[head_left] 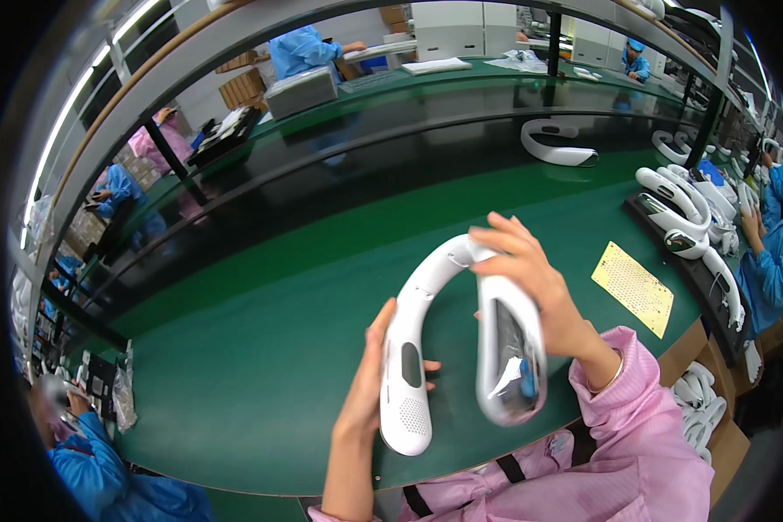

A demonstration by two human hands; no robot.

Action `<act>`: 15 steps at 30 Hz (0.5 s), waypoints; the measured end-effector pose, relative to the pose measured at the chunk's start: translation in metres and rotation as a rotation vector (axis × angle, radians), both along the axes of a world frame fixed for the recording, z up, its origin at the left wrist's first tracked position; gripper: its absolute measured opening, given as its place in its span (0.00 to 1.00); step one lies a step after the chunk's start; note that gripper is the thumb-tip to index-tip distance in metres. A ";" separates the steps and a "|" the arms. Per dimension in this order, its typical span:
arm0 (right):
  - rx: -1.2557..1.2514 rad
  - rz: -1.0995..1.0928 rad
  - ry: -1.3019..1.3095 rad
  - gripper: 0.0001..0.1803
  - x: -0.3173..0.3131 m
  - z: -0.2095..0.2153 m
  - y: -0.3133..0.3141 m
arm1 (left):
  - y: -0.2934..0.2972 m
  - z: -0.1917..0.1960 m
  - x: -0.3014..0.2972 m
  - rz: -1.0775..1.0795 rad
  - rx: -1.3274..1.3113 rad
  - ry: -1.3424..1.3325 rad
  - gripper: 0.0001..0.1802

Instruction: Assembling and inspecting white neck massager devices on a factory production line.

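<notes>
I hold a white U-shaped neck fan point(435, 287) over the green bench mat point(261, 348). My left hand point(370, 383) grips its left arm, which has a dark oval panel and a dotted grille near the tip. My right hand point(531, 274) grasps the bend and the top of the right arm. That right arm carries a glossy dark strip with a partly peeled clear film. A pink sleeve covers my right forearm.
A yellow perforated sheet point(632, 287) lies to the right. Several white neck fans sit on a black tray point(683, 217), another point(558, 143) lies farther back. A box of fans point(700, 409) stands at lower right. Workers in blue sit around.
</notes>
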State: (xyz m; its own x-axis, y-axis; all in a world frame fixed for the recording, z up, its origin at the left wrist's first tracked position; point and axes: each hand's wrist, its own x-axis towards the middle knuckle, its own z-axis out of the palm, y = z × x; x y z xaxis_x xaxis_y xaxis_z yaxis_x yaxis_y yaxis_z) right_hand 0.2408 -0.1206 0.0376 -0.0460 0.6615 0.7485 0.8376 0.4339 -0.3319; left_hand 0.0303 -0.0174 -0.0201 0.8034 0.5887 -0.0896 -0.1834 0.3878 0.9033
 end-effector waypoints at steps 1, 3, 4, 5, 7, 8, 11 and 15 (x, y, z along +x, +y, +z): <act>0.013 0.045 0.143 0.23 0.008 -0.009 0.001 | 0.006 -0.004 -0.004 -0.020 0.121 -0.038 0.38; 0.059 0.147 0.458 0.19 0.019 -0.027 0.002 | 0.010 -0.003 -0.009 -0.075 0.320 -0.045 0.48; 0.016 0.136 0.543 0.20 0.024 -0.029 -0.003 | 0.007 0.004 -0.010 -0.091 0.142 -0.102 0.41; -0.001 0.156 0.632 0.20 0.026 -0.031 -0.004 | 0.004 0.005 -0.009 -0.074 0.274 -0.088 0.36; -0.010 0.185 0.743 0.21 0.027 -0.033 -0.005 | 0.002 0.001 -0.009 -0.054 0.419 -0.079 0.37; -0.007 0.187 0.739 0.22 0.028 -0.032 -0.007 | 0.003 -0.001 -0.010 -0.051 0.433 -0.084 0.39; 0.012 0.204 0.733 0.23 0.029 -0.031 -0.011 | 0.001 0.003 -0.011 0.017 0.435 -0.087 0.39; -0.116 0.126 0.826 0.24 0.024 -0.029 -0.013 | 0.016 -0.005 -0.013 0.159 1.093 -0.005 0.42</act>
State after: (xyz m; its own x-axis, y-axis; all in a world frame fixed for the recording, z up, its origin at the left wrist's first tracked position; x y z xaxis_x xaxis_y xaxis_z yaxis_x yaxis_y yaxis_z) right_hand 0.2645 -0.1338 0.0084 0.4082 0.7627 0.5018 0.2536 0.4333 -0.8648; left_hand 0.0176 -0.0013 -0.0251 0.7101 0.4453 0.5454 -0.1650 -0.6478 0.7437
